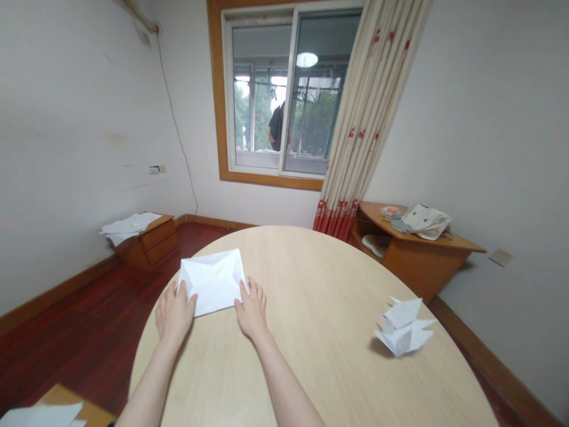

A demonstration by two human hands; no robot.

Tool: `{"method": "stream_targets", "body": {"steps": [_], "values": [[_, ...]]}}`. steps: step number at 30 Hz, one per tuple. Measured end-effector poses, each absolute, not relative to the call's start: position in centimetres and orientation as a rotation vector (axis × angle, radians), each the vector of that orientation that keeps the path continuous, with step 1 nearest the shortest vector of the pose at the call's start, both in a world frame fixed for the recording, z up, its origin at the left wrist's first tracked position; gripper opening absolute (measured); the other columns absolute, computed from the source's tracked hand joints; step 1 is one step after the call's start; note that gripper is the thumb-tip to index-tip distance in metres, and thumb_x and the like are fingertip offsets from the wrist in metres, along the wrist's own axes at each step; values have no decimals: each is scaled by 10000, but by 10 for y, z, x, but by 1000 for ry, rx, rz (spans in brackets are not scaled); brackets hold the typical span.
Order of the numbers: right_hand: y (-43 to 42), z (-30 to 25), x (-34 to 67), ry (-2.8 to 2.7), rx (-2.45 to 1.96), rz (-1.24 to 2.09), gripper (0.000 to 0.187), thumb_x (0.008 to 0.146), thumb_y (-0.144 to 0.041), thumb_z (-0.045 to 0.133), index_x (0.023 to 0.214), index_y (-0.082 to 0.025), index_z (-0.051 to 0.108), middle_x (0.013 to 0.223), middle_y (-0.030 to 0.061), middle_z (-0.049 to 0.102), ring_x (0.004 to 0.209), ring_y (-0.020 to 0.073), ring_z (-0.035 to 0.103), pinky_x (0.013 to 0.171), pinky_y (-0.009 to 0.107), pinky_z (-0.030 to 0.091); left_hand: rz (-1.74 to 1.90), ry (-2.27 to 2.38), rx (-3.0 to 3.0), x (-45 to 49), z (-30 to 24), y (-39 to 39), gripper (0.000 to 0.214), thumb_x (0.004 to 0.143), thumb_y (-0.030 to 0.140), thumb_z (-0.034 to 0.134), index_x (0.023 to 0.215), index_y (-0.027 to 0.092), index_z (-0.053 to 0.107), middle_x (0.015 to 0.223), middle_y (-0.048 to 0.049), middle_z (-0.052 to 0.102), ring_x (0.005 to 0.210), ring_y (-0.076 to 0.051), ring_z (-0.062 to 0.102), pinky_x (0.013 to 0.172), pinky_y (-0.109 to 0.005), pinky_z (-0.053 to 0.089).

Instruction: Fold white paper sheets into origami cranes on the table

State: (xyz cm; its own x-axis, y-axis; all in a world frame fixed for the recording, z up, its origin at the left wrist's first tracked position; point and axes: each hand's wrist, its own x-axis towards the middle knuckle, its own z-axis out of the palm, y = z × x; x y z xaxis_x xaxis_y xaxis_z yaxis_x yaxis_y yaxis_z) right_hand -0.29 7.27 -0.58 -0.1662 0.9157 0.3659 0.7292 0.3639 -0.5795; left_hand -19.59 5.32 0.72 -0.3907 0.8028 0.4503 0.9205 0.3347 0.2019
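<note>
A white sheet of folded paper (pixel 216 283) is at the left of the round table, with creased flaps along its left, right and upper sides. My left hand (pixel 174 312) grips its lower left corner, thumb and forefinger at the edge. At the lower right side, my right hand (pixel 252 306) holds the paper in the same way, with thumb and forefinger against it. The undersides of both hands are hidden. Farther right on the table stand folded paper figures (pixel 403 327) with pointed tips, apart from both hands.
The round pale wooden table (pixel 311 350) fills the foreground. Loose papers lie on a small drawer cabinet (pixel 155 242) to the left and on a surface (pixel 57 397) at lower left. A corner desk (pixel 413 261) with a cloth bag (pixel 427 221) stands behind right, beside a curtain (pixel 355 130).
</note>
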Motion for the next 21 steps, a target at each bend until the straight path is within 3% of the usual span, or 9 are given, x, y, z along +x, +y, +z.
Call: {"method": "stream_targets", "body": {"steps": [3, 7, 15, 21], "values": [[73, -7, -2, -1968, -1356, 367, 502, 852, -188, 502, 1349, -259, 475, 1374, 99, 487, 1272, 296, 381, 1047, 486, 303, -713, -2235, -1562, -198, 6, 53, 397, 882, 278, 446, 1221, 139, 601, 1291, -168, 543, 1148, -349, 473, 893, -464, 442], [72, -6, -1, -1974, -1339, 366, 507, 839, -174, 513, 1335, -276, 485, 1427, 73, 441, 1285, 304, 355, 1050, 514, 279, -787, -2194, -1576, -198, 6, 54, 354, 852, 212, 477, 1158, 194, 652, 1198, -136, 617, 1056, -337, 522, 852, -465, 449], [72, -5, -2, -1986, -1344, 385, 488, 842, -182, 513, 1324, -262, 496, 1446, 72, 422, 1288, 308, 347, 1051, 523, 257, -686, -2218, -1593, -199, 6, 53, 432, 854, 219, 476, 1270, 174, 583, 1126, -126, 665, 960, -330, 567, 845, -444, 433], [71, -2, -1, -1992, -1320, 424, 471, 834, -186, 512, 1303, -230, 516, 1419, 71, 461, 1268, 299, 358, 1045, 508, 264, -745, -2189, -1613, -203, 2, 57, 360, 845, 218, 465, 1140, 155, 661, 1171, -129, 644, 994, -326, 576, 851, -440, 446]]}}
